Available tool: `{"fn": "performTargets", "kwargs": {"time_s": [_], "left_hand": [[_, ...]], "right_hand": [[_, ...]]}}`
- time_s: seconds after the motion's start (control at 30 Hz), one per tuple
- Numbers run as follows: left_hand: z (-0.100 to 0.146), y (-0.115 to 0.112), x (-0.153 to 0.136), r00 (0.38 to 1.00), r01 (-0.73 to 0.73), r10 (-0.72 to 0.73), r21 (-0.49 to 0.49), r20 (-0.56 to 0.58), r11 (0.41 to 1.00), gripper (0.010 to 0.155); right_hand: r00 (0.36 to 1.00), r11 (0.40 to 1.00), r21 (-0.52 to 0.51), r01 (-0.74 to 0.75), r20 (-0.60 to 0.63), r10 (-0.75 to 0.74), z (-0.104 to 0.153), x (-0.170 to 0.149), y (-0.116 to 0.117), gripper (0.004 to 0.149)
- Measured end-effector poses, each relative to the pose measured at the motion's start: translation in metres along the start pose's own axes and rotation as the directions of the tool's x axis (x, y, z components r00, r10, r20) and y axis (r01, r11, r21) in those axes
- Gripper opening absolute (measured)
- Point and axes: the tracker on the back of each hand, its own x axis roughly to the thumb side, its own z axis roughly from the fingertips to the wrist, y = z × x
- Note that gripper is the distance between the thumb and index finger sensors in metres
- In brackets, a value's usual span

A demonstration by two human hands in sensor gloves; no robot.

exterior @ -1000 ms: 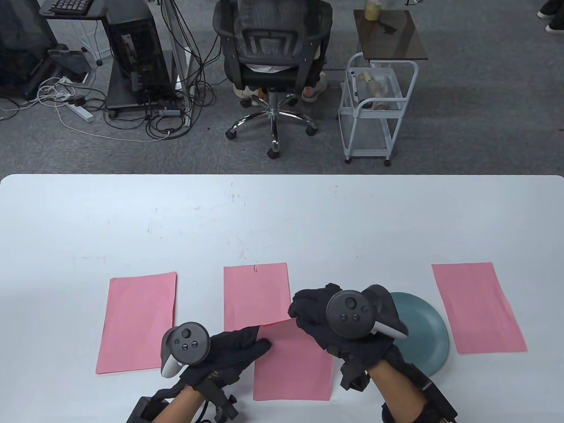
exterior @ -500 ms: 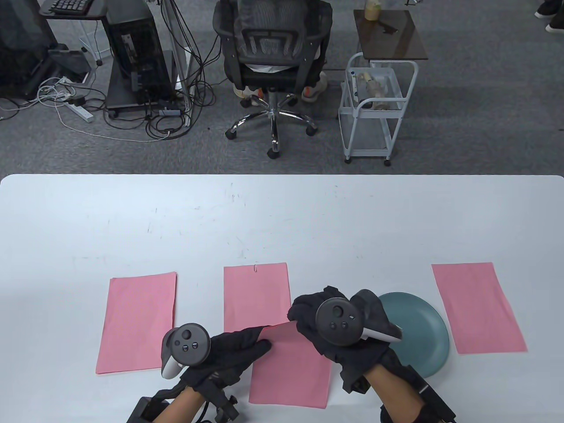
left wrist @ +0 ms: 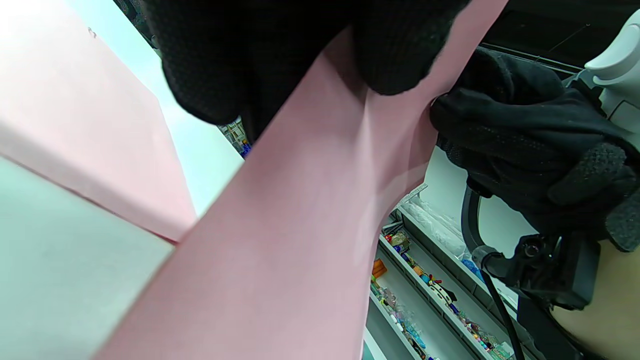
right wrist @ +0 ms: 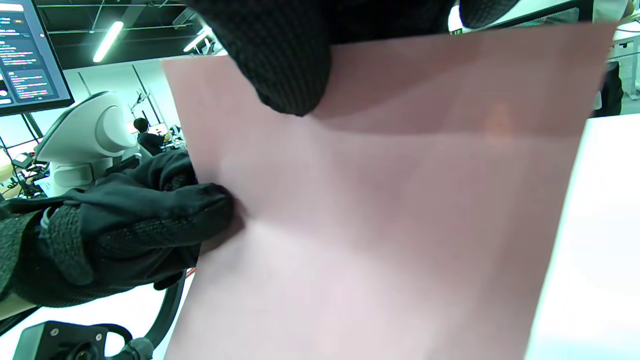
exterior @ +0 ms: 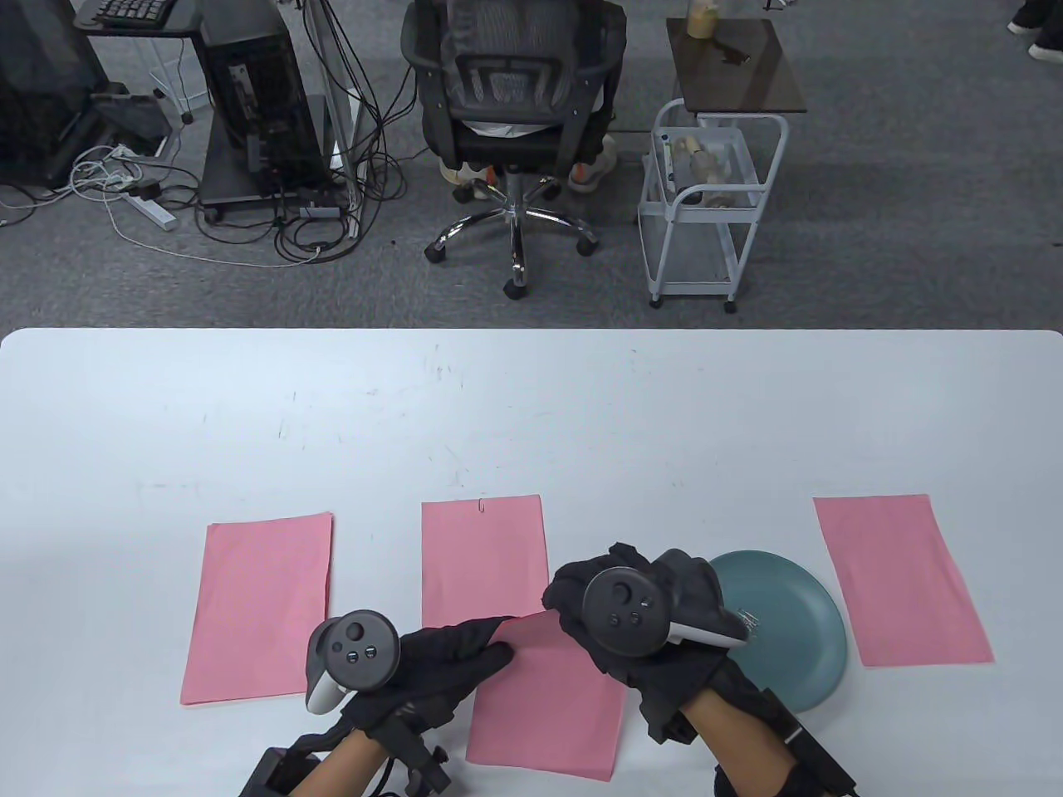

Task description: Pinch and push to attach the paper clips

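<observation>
Pink sheet (exterior: 544,706): near table edge, centre, its far edge lifted. Your L hand (exterior: 432,664) pinches its far-left corner; your R hand (exterior: 619,618) grips far-right edge, fingers closed on paper. Teal plate (exterior: 797,631) w/ clips just right of R hand. Clipped sheet (exterior: 482,552) just behind.

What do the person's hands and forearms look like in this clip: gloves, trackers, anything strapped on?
Both the left hand and the right hand wear black knit gloves with a dotted grip texture. Each back carries a dark grey round-faced tracker with small buttons and a white handle. Forearms are bare, no sleeves. Black brackets holding camera modules are strapped at the wrists, and a black cable loops from the left one.
</observation>
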Motion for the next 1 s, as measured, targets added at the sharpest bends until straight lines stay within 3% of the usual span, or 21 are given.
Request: {"fn": "performTargets", "kwargs": {"time_s": [0.23, 0.4, 0.57, 0.73, 1.0], "left_hand": [[0.0, 0.0, 0.001, 1.0, -0.005, 0.005, 0.001, 0.007, 1.0, 0.041], [0.003, 0.008, 0.002, 0.999, -0.033, 0.032, 0.042, 0.01, 0.999, 0.042], [0.008, 0.023, 0.003, 0.997, -0.073, 0.072, 0.109, 0.009, 0.991, 0.042], [0.013, 0.042, 0.003, 0.994, -0.105, 0.107, 0.171, 0.0, 0.98, 0.043], [0.003, 0.07, -0.011, 0.977, -0.146, 0.179, 0.245, -0.119, 0.959, 0.045]], "right_hand": [[1.0, 1.0, -0.002, 0.016, 0.0, -0.016, 0.003, 0.0, -0.005, 0.039], [0.997, 0.985, -0.156, 0.074, 0.009, -0.074, 0.023, -0.002, -0.027, 0.046], [0.992, 0.929, -0.349, 0.122, 0.023, -0.122, 0.051, -0.016, -0.037, 0.053], [0.996, 0.875, -0.477, 0.084, 0.037, -0.075, 0.087, -0.039, -0.025, 0.06], [0.999, 0.87, -0.492, 0.036, 0.008, -0.037, 0.13, -0.085, 0.006, 0.059]]}}
